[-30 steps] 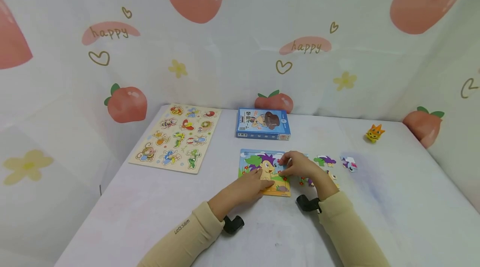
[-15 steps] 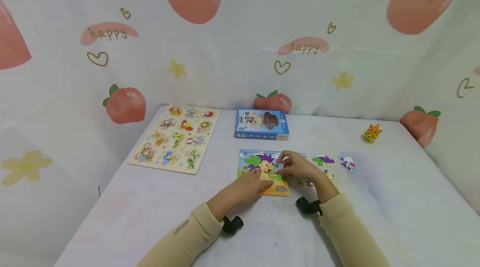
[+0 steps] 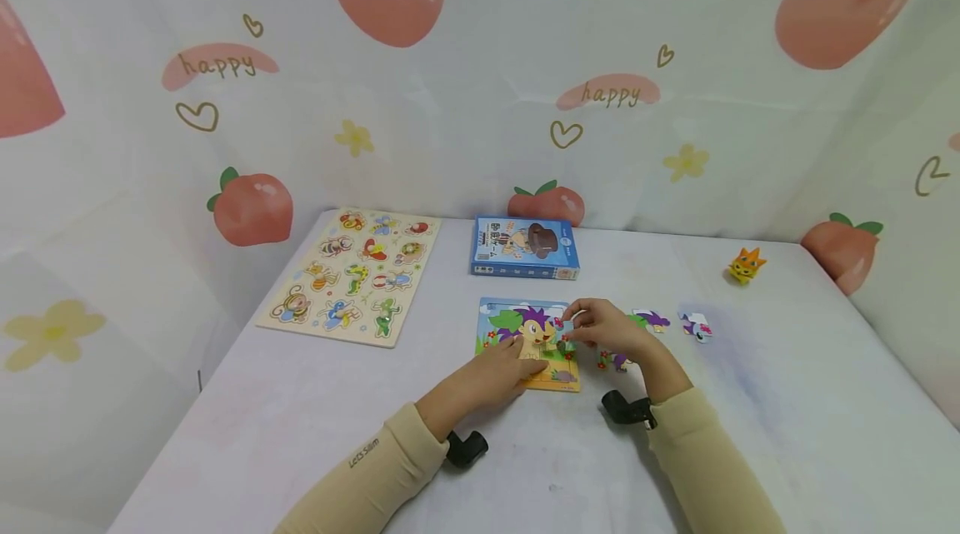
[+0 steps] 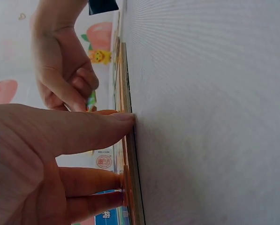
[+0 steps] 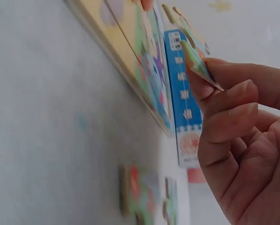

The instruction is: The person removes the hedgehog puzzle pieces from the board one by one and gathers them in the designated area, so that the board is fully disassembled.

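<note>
A jigsaw board (image 3: 501,319) with a hedgehog picture lies flat on the table, partly filled in. My left hand (image 3: 486,374) rests on its lower left part, fingers stretched over the picture. In the left wrist view the thumb (image 4: 97,129) presses at the board's edge. Above the board's right side, my right hand (image 3: 609,329) pinches a puzzle piece (image 5: 198,63) between thumb and fingertips. The piece is tilted and clear of the board, with green and other colours on its face. The fingers hide part of it.
Right of the board lie loose puzzle pieces (image 3: 696,326), some partly hidden by the right hand. A blue box (image 3: 525,249) stands behind the board. A wooden insect puzzle (image 3: 352,276) lies at the left, and a small orange-yellow toy (image 3: 746,266) sits back right.
My right hand has shifted slightly to the right with the pinched puzzle piece, uncovering a little more of the board. My left hand stays put on the board.
</note>
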{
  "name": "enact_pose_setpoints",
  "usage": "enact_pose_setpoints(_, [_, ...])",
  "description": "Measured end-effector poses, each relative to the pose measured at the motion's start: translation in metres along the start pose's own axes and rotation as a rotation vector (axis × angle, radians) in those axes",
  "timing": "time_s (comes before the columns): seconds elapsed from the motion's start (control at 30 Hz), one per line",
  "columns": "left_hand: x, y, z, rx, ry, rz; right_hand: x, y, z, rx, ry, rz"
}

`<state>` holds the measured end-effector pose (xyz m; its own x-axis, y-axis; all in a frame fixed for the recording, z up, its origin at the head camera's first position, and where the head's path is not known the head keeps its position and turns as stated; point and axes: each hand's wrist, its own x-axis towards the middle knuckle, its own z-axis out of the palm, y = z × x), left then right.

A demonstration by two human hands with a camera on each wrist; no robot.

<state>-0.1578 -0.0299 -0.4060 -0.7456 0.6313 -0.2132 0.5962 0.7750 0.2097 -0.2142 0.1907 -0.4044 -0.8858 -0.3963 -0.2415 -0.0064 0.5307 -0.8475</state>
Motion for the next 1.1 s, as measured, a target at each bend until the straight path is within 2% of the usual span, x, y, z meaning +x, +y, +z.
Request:
enact_pose_setpoints(0.23, [-0.001, 0.002, -0.001, -0.013, -0.012, -0.023, -0.013, 0.007, -0.020, -0.016, 0.057, 0.013])
enact_pose_setpoints(0.5, [-0.002, 0.002, 0.000, -0.007, -0.002, -0.022, -0.032, 0.023, -0.042, -0.032, 0.131, 0.032])
enact_pose_setpoints(0.87, [-0.002, 0.003, 0.001, -0.030, -0.010, -0.042, -0.059, 0.037, -0.062, -0.052, 0.230, 0.107])
enact_pose_setpoints(1.1, [-0.001, 0.003, 0.003, -0.026, -0.006, -0.045, -0.077, 0.050, -0.078, -0.069, 0.268, 0.112])
